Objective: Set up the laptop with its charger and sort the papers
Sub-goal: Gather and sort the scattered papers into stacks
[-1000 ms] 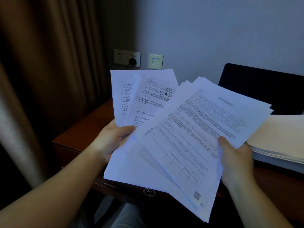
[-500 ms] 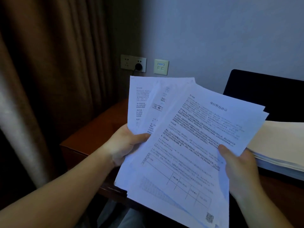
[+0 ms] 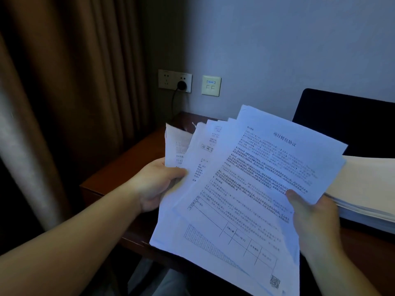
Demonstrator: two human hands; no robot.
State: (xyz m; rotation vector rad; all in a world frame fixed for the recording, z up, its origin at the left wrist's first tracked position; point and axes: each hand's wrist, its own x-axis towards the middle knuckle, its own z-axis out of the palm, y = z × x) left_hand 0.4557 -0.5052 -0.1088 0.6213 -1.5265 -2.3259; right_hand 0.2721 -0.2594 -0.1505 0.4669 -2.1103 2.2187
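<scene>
Head view: dim room, a person at a wooden counter (image 3: 119,167) holding a fan of printed papers (image 3: 245,189) up in both hands. Since a second ago the fan has closed up; the sheets that stood well spread to the left are now tucked mostly behind the front page, with only narrow strips of them showing. My reading is that the sheets are being gathered into one squared stack, so the sorting is under way, not finished. Left hand (image 3: 158,184) grips the left edge of the papers, thumb on top and pressing across the back sheets, fingers hidden underneath. Right hand (image 3: 314,218) grips the right edge of the front page, thumb on its face, fingers behind. The papers sit between the two grips, tilted, lower corner hanging toward the person's lap, clear of the counter. A thick pile of cream sheets (image 3: 367,184) lies on the counter just right of the right hand. Behind it stands a dark laptop lid (image 3: 346,124), raised. A black plug (image 3: 181,84) sits in the wall socket (image 3: 174,81), its cord dropping toward the counter; whether it reaches the laptop cannot be told.
</scene>
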